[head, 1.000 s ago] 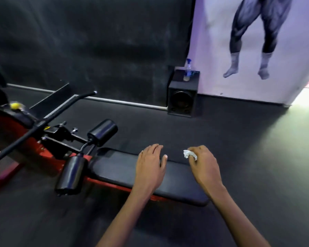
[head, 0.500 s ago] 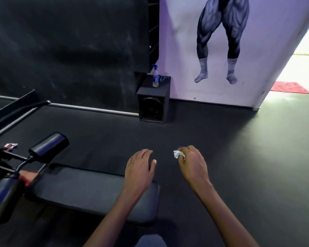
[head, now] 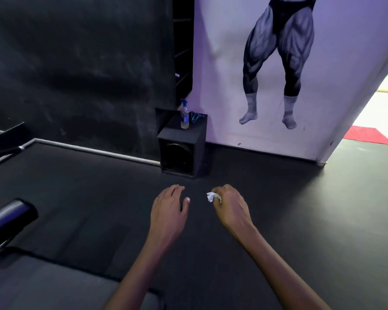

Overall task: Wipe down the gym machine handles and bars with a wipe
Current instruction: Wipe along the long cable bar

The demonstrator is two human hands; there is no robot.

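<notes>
Just right of frame centre, a small crumpled white paper wipe (head: 211,196) bulges leftward from the curled fingers of the right hand (head: 230,205), too bunched to show a long axis. The left hand (head: 169,205) hovers beside it, fingers relaxed, holding nothing, above the dark rubber floor (head: 300,220).

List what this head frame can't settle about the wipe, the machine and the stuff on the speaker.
- Wipe: mostly buried in the right hand; size and dampness unreadable.
- Padded roller: cut by the left edge; the machine's handles and bars are out of frame.
- Bench pad: cut by the bottom edge.
- Spray bottle on the speaker: label too small.
- Blue item beside it: too small to identify.
- Left hand: palm side hidden.
</notes>
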